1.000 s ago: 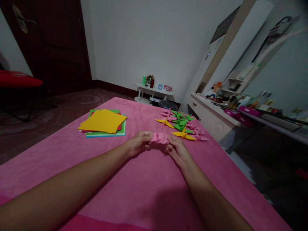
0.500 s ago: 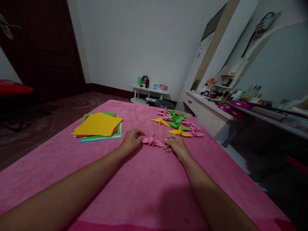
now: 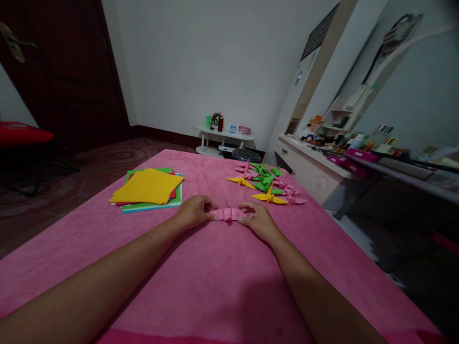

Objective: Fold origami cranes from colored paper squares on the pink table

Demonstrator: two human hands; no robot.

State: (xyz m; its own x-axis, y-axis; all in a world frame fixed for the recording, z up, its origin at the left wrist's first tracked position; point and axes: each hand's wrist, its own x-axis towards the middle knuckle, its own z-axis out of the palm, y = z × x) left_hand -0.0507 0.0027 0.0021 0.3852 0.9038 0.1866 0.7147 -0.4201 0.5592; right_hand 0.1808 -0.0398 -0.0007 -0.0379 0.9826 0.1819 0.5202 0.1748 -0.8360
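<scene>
A pink origami crane (image 3: pixel 228 214) is stretched between my two hands, low over the pink cloth (image 3: pixel 211 272). My left hand (image 3: pixel 196 210) pinches its left wing between thumb and fingers. At the opposite wing, my right hand (image 3: pixel 258 217) grips the paper in the same way. The crane's thin upright point shows above its middle. Beyond my right hand lies a group of folded cranes: yellow cranes (image 3: pixel 269 196), green cranes (image 3: pixel 266 180) and pink cranes (image 3: pixel 292 195).
Left of my hands lies a stack of coloured paper sheets, a yellow sheet (image 3: pixel 147 186) on top. A white side table (image 3: pixel 224 132) with small items stands by the far wall. To the right is a dresser (image 3: pixel 311 165) crowded with bottles.
My right hand has shifted its hold further in along the right wing, with the thumb now underneath. Both wings look flatter and straighter than before.
</scene>
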